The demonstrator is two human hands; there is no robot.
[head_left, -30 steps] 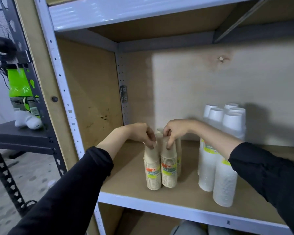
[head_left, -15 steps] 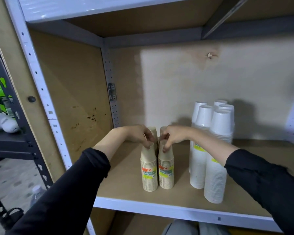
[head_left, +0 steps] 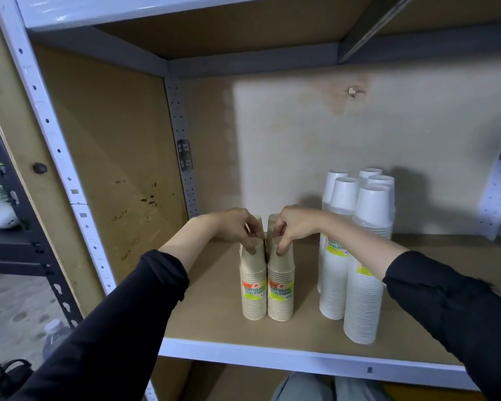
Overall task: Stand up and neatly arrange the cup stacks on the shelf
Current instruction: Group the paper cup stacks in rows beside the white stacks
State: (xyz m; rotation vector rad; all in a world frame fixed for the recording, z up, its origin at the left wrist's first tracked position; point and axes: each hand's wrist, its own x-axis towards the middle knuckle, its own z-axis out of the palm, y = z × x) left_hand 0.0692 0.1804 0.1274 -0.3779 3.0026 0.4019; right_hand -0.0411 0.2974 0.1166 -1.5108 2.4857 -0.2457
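Two beige cup stacks with yellow-orange labels stand upright side by side on the shelf board (head_left: pixel 214 322): the left stack (head_left: pixel 253 287) and the right stack (head_left: pixel 281 290). More beige stacks stand right behind them, mostly hidden by my hands. My left hand (head_left: pixel 237 228) pinches the top cup of the left stack. My right hand (head_left: pixel 291 227) pinches the top of the right stack. Several tall white cup stacks (head_left: pixel 362 273) stand upright to the right, partly behind my right forearm.
The shelf's wooden side wall (head_left: pixel 113 175) is close on the left and the back panel (head_left: pixel 301 146) behind. A white metal front edge (head_left: pixel 301 360) runs below. A dark rack (head_left: pixel 18 244) with items stands outside at the left. A water bottle (head_left: pixel 52 334) lies on the floor.
The view has shifted so the shelf sits more to the left and closer. Both hands stay on the tops of the two front beige stacks, which now stand pressed together.
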